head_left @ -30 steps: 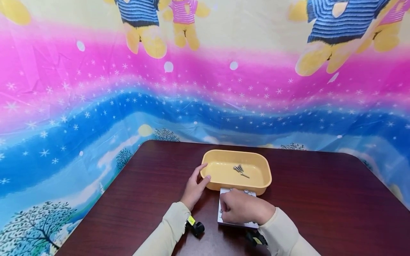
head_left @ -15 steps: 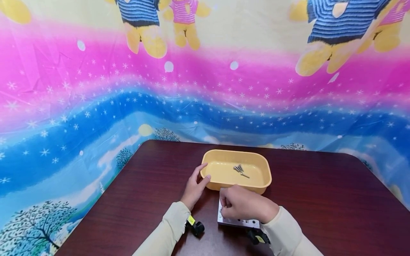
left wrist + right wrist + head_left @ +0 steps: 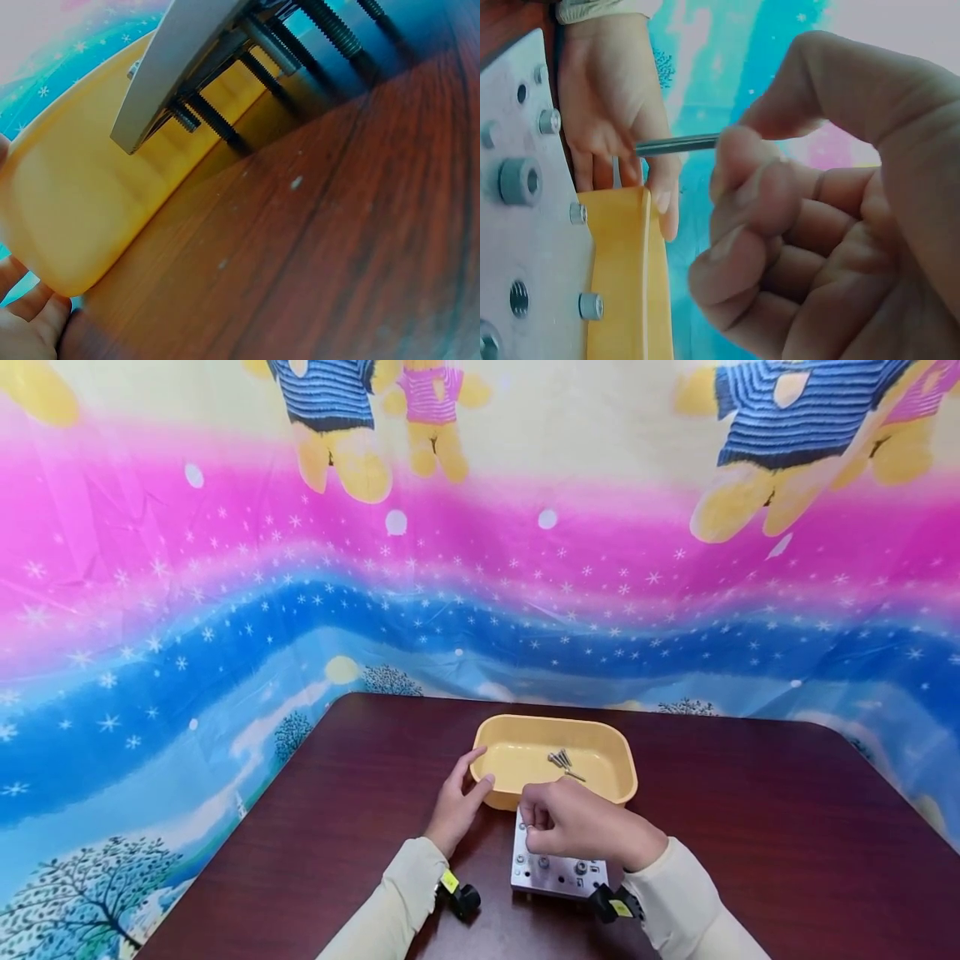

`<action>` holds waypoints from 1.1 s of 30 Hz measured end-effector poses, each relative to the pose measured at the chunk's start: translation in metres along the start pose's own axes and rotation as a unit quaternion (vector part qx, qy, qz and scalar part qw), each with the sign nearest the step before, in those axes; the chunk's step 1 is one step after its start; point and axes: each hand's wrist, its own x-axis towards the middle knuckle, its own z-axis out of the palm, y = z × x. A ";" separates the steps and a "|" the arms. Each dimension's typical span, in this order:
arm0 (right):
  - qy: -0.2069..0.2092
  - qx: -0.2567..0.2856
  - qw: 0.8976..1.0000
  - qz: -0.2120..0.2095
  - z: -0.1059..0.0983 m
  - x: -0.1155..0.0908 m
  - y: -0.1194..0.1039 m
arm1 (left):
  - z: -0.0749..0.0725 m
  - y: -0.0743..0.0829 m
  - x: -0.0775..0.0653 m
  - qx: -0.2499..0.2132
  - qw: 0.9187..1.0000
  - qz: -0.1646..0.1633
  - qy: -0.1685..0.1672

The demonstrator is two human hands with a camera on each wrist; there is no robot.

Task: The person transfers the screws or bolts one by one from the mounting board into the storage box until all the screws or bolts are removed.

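Your right grip (image 3: pixel 581 825) is pinching a slim metal rod (image 3: pixel 676 144) over the bolted plate (image 3: pixel 543 882); your left grip (image 3: pixel 452 806) is holding the tray (image 3: pixel 551 720). With fingertips (image 3: pixel 739 154) alone supporting it, the rod is risking tilting and slipping.

Tray behind, screw-studded plate in front, both on the table.
The tray (image 3: pixel 521 762) sits on the table (image 3: pixel 750 827) before the hanging cloth (image 3: pixel 480 568), with loose screws (image 3: pixel 564 762) inside. The left hand (image 3: pixel 456 802) is at its left end. In front lies the plate (image 3: pixel 561 872), socket-head screws (image 3: pixel 519 181) in it and threaded shanks (image 3: pixel 214 118) below. Over its far part is the right hand (image 3: pixel 581 822), a thin rod (image 3: pixel 677 145) between its fingertips.
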 end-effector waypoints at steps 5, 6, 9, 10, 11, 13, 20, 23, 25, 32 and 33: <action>0.031 -0.003 1.000 0.004 -0.004 -0.001 0.010 | 0.001 -0.001 0.000 -0.010 1.000 0.005 0.001; 0.039 -0.006 0.999 0.004 -0.004 -0.001 0.013 | 0.001 -0.001 0.000 -0.012 1.000 0.005 0.001; 0.063 -0.013 0.998 -0.001 -0.006 0.000 0.021 | 0.001 -0.002 -0.001 -0.015 1.000 0.001 0.003; 0.069 -0.013 0.998 -0.002 -0.007 0.000 0.023 | 0.001 -0.001 -0.001 -0.014 1.000 -0.001 0.003; 0.076 -0.014 0.997 -0.003 -0.008 0.000 0.026 | 0.001 -0.002 -0.001 -0.013 1.000 -0.002 0.004; 0.088 -0.012 0.996 -0.003 -0.010 0.000 0.030 | 0.001 -0.002 -0.001 -0.012 1.000 -0.003 0.004; 0.112 0.001 0.994 0.009 -0.018 -0.002 0.044 | 0.002 -0.003 0.002 -0.012 1.000 0.006 0.006; 0.120 0.006 0.993 0.015 -0.020 -0.003 0.050 | 0.002 -0.003 0.002 -0.013 1.000 0.005 0.007; 0.129 0.008 0.991 0.022 -0.022 -0.003 0.055 | 0.003 -0.004 0.003 -0.014 1.000 0.006 0.009; 0.186 -0.007 0.980 0.066 -0.024 -0.002 0.077 | 0.002 -0.005 0.003 -0.018 1.000 0.005 0.007; 0.193 -0.013 0.978 0.075 -0.023 -0.002 0.080 | 0.002 -0.005 0.003 -0.018 1.000 0.005 0.006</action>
